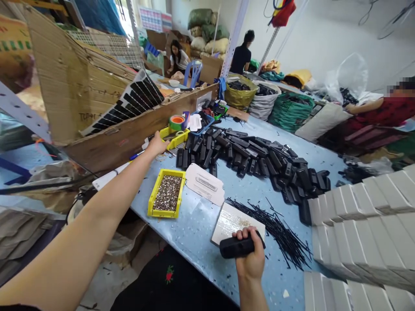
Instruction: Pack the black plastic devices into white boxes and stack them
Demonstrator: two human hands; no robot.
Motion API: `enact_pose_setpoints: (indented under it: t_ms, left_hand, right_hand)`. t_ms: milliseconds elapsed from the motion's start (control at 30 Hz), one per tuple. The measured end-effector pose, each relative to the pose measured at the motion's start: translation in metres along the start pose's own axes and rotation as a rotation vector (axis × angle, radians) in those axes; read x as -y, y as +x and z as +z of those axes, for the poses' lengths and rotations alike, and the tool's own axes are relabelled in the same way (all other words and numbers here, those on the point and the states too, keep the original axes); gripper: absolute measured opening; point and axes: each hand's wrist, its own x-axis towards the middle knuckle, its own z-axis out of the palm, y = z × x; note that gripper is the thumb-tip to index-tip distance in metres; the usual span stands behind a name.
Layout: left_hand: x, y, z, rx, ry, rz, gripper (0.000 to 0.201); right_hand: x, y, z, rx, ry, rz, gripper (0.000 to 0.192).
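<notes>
The right hand (249, 255) is clenched around a black plastic casing (236, 248) at six o'clock over the blue tabletop (194, 233). The left hand (158, 144) stretches to ten o'clock, fingers resting loosely on a small yellow tray (177, 138); a screw-filled yellow bin (167, 193) sits between them.

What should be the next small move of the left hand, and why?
Probably lower the fingers into the far yellow tray and pick something from it. The left hand is stretched to its rim, apparently empty, while the right hand grips a black part.
</notes>
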Motion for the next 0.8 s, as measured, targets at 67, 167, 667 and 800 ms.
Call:
enact_pose_setpoints:
  t_ms: [67,167,667,800]
  left_hand:
    - [0.002,-0.024,-0.001,0.060,0.129,0.073,0.040]
    - [0.025,-0.092,0.008,0.313,0.289,0.228,0.021]
    - [0.066,-0.138,0.021,0.395,0.510,0.486,0.042]
    - [0.055,-0.156,0.023,0.244,0.431,0.367,0.042]
  right_hand:
    - [0.003,0.002,-0.011,-0.005,-0.023,-0.029,0.047]
    - [0.002,0.008,-0.040,-0.058,-0.098,-0.101,0.046]
    - [-0.024,0.025,-0.061,0.263,-0.822,-0.593,0.021]
    - [-0.023,0.027,-0.066,0.149,-0.771,-0.586,0.024]
